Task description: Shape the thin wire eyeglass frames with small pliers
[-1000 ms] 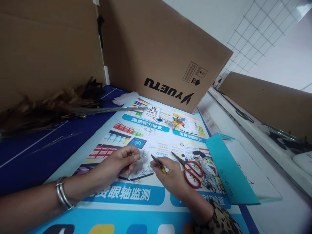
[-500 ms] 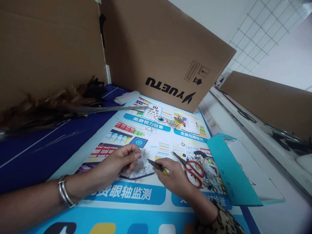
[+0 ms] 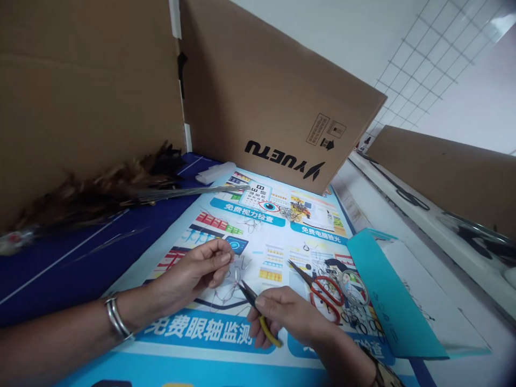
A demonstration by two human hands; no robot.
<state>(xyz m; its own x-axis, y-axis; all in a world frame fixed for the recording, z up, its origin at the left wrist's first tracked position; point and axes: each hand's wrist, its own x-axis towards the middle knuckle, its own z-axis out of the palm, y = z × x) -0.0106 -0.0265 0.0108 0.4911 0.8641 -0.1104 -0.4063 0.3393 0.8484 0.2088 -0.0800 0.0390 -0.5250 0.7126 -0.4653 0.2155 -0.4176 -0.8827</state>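
My left hand is closed, thumb pressed to forefinger, on a piece of thin wire that hangs below the fingertips. Fingers wrapped round yellow handles, my right hand grips a pair of pliers. The dark pointed jaws aim up and left, close to the wire; whether they touch it I cannot tell. Beneath both hands lies a printed sheet with more thin wire pieces on it. To the right of my right hand rest red-handled scissors, blades pointing away to the left.
Beside the scissors are a clear round roll and small dark wire rings. A teal folder lies at the right. Brown feathers and a bundle of thin rods sit at the left. Cardboard panels stand behind.
My right hand has drawn down and turned, so the pliers point more upward and more of the yellow handles shows. My left hand keeps its pinch. The whole view has shifted slightly.
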